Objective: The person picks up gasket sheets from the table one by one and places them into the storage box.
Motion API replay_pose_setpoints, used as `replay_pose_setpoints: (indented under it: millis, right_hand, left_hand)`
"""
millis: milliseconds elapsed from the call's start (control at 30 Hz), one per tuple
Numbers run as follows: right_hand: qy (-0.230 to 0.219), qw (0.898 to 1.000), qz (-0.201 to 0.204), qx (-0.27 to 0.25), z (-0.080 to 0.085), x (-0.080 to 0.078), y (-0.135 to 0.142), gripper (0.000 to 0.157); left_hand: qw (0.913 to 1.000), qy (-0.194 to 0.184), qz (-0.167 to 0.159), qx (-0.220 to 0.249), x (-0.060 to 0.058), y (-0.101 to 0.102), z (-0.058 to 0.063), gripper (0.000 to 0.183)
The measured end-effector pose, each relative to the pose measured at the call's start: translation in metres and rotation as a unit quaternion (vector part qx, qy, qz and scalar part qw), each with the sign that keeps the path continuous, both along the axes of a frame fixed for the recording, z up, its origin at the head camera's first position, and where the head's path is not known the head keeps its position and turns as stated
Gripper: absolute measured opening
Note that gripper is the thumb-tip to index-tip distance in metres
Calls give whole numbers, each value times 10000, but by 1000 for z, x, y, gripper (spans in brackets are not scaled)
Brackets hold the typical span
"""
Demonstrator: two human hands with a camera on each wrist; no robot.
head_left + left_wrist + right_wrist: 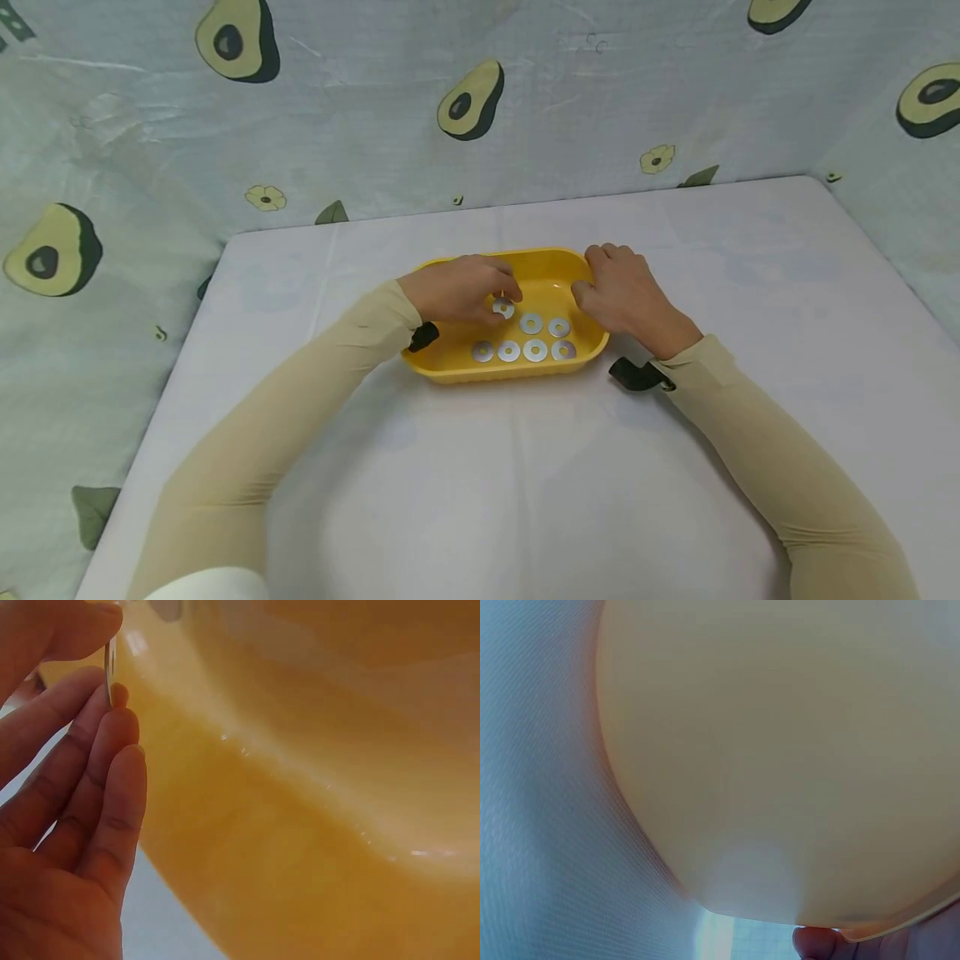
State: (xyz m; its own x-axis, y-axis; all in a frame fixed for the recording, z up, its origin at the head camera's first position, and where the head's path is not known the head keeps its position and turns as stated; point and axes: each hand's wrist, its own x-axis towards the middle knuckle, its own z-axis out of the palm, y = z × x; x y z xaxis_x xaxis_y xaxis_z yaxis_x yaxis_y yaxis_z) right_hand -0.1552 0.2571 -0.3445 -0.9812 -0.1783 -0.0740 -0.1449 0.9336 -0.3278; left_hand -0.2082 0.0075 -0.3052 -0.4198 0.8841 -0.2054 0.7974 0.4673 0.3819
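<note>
A yellow tray (450,371) with rounded ends holds several flat silver washers (535,350), laid out in rows on its floor. Over the tray's left half, my left hand (465,287) pinches one washer (110,671) between thumb and fingers. That washer shows edge-on in the left wrist view, and in the head view its face is towards the camera. My right hand (626,293) grips the tray's right end, thumb inside the rim and fingers over the outside. In the right wrist view its fingertips (817,941) show at the rim, below the tray's outer wall.
The tray stands on a table under a white cloth (465,483). Behind and to the left hangs a pale curtain (360,100) printed with avocados. A dark wrist-camera mount (633,375) juts from the right wrist beside the tray.
</note>
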Motion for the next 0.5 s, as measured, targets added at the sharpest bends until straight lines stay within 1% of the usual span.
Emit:
replay_pose_setpoints:
  millis: [133, 267, 500]
  right_hand:
    - [37, 10000, 19, -8, 1, 0, 0, 51]
    - [-1, 10000, 5, -35, 1, 0, 0, 52]
    - [-54, 10000, 1, -6, 1, 1, -1, 51]
  left_hand:
    - [9997, -14, -86, -242, -1, 4, -7, 28]
    - [9994, 25, -177, -313, -1, 7, -13, 25]
    - [9982, -114, -259, -528, -2, 8, -21, 26]
